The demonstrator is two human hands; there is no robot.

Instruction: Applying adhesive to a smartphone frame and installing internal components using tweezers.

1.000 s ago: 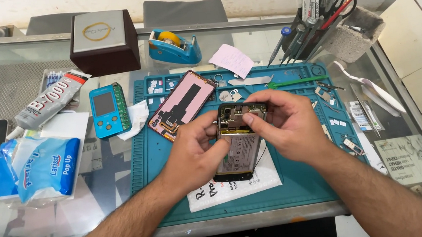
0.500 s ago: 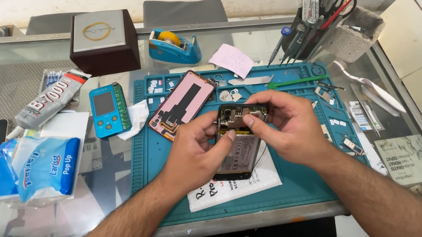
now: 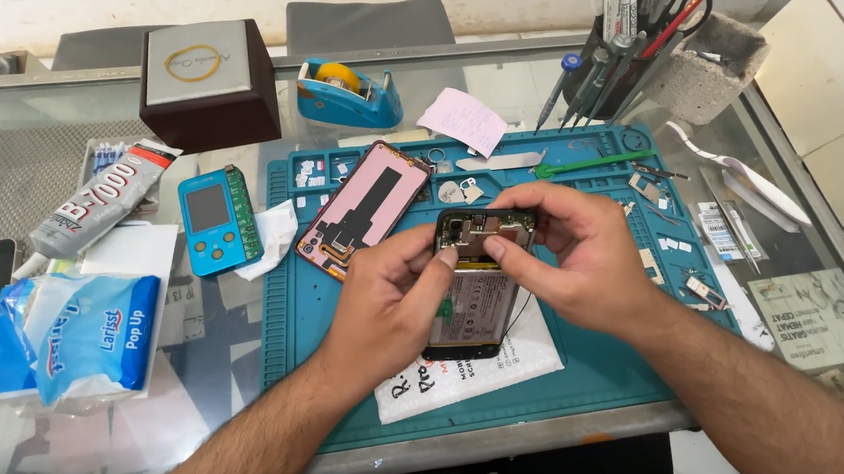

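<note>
An opened phone body (image 3: 476, 288) with its circuit board and battery exposed is held tilted above the teal work mat (image 3: 593, 374). My left hand (image 3: 387, 305) grips its left side, thumb tip on the board near the top. My right hand (image 3: 574, 255) holds the top right corner, its thumb and forefinger pinching at the upper board. A detached pink-backed screen panel (image 3: 365, 211) lies face down on the mat to the left of my hands. A white printed packet (image 3: 473, 368) lies under the phone.
A small teal tester device (image 3: 218, 218), a glue tube (image 3: 98, 197), a blue tissue pack (image 3: 74, 340), a brown box (image 3: 207, 83) and a tape dispenser (image 3: 345, 93) stand left and behind. A tool holder (image 3: 637, 39), green pry tool (image 3: 592, 164) and tweezers (image 3: 738, 172) are right.
The phone body has been lowered and tilted a little. My right-hand fingers have shifted along the top edge of the board. Both hands keep their hold.
</note>
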